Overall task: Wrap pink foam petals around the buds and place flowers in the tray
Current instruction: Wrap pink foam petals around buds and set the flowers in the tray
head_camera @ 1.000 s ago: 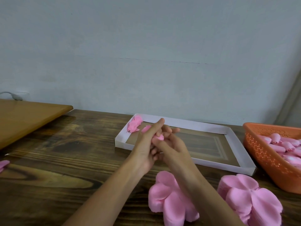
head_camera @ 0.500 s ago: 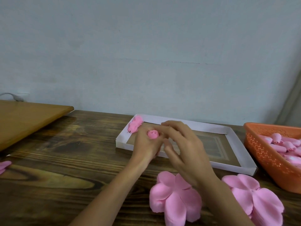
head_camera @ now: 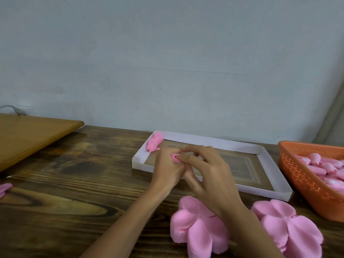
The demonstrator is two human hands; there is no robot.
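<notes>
Both hands meet above the near left part of the white tray [head_camera: 264, 151]. My left hand [head_camera: 165, 168] grips a small pink foam bud [head_camera: 175, 157] with its tip poking out between the fingers. My right hand [head_camera: 208, 175] pinches the same bud from the right with its fingertips. One finished pink flower [head_camera: 154, 142] lies in the tray's far left corner. Two stacks of pink foam petals lie on the table in front, the left stack [head_camera: 197, 228] partly under my right forearm, the right stack [head_camera: 290, 228] beside it.
An orange perforated basket [head_camera: 297, 172] holding several pink buds stands at the right edge. A light wooden board [head_camera: 33, 135] lies at the far left. A scrap of pink foam [head_camera: 4, 189] sits at the left edge. A grey wall runs behind the dark wooden table [head_camera: 74, 183].
My left hand turned and closed around the bud. My right hand rose from beneath it and now pinches the bud from the right side.
</notes>
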